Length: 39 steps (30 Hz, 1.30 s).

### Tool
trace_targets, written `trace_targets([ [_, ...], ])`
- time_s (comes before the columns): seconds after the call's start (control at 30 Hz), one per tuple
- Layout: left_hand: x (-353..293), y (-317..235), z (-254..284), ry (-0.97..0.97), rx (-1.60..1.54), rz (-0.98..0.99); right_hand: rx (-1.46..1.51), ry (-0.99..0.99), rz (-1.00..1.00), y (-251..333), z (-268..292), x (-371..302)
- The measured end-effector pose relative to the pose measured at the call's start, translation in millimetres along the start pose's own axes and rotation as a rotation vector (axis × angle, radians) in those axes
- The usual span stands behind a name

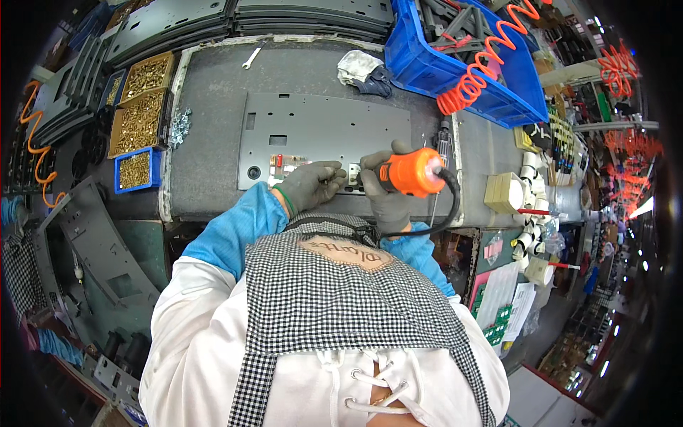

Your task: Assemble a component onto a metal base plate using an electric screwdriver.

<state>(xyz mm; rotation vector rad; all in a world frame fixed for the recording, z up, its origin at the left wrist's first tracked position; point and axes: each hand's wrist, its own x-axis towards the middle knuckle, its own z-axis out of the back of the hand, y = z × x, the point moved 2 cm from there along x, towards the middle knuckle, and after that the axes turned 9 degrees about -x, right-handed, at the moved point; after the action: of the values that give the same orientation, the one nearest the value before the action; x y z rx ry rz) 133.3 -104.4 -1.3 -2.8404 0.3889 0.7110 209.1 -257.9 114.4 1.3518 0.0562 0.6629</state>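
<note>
A dark grey metal panel point(324, 121) with several holes and cutouts lies on the bench in front of me. My right hand point(388, 192), in a grey glove, is wrapped round an orange electric screwdriver point(413, 173) with a black cord, over the panel's near edge. Also gloved, my left hand point(311, 186) is closed with its fingertips together above the same edge; whatever they pinch is too small to make out. Between my hands a small white part point(353, 172) sits on the panel. Beside my left hand lies a small clear piece with red on it point(279, 161).
Trays of brass-coloured screws point(139, 121) stand at the left, near loose silver screws point(181, 128). Toward the far side are a wrench point(253, 55), a crumpled cloth point(358, 67) and stacked panels point(313, 16). A blue crate point(462, 78) and coiled red hose point(469, 89) occupy the far right.
</note>
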Motion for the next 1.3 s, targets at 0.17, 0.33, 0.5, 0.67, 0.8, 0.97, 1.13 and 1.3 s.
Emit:
trace_targets([
  [0.17,-7.7,17.0,-0.2,-0.225,-0.069,-0.064,-0.09,0.066,-0.134,31.9,5.3,15.9],
  [0.33,-13.3,31.4,11.2,-0.141,-0.055,-0.122,-0.02,0.228,-0.131,30.3,13.7,29.0],
  [0.5,-18.7,50.1,13.9,-0.089,-0.18,-0.184,0.3,0.47,-0.145,40.9,26.9,40.6],
  [0.67,-22.1,70.7,14.7,-0.122,-0.219,-0.27,0.326,0.478,-0.173,25.5,20.7,46.0],
  [0.8,-17.4,84.2,19.4,-0.149,-0.314,-0.276,0.504,0.556,-0.095,27.9,22.5,47.0],
  [0.97,-9.4,90.5,21.2,-0.102,-0.33,-0.311,0.431,0.593,-0.066,23.5,20.3,44.1],
  [1.13,3.5,96.6,17.2,-0.157,-0.326,-0.348,0.305,0.333,-0.087,18.9,11.9,35.9],
  [1.3,-1.3,101.8,14.6,-0.116,-0.234,-0.327,0.345,0.294,0.023,11.4,9.9,36.3],
])
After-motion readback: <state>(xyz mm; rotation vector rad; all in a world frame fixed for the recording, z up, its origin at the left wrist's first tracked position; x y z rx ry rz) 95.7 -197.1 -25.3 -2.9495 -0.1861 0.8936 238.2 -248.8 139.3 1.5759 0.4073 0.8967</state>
